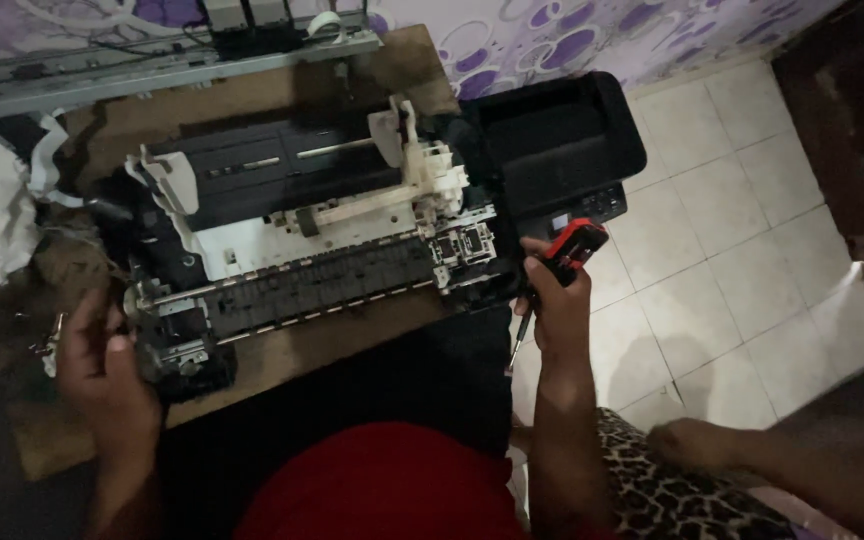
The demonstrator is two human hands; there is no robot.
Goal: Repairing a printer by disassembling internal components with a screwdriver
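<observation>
Head view: the right hand [555, 300] has its grip closed around a screwdriver with a red and black handle [574, 248], held with the handle up above the fist and the thin dark shaft [518, 340] pointing down below it, clear of the work. That hold reads as a resting carry, the tip parked away from the parts and not set on a screw, though I cannot tell more than that.

Just left of this grip sits the opened inkjet printer chassis of black and white plastic [302, 235], stripped of its cover, with the long black roller bed [322, 285] running across its near edge and a white carriage frame [412, 165] rising behind. It lies flat on the brown wooden worktop [282, 355], presumably so the mechanism is reachable from above.

The left hand [102, 365] is at the far end, its fingers curled against the black gear block at the printer's left corner [177, 345]; whether that grip is fully clamped or only bracing I cannot tell. It seems to steady the body.

Beyond the right grip, a black printer lid with a small control panel [562, 140] overhangs the worktop edge above the pale tiled floor [732, 270]. Another person's arm [782, 460] rests low at the right.
</observation>
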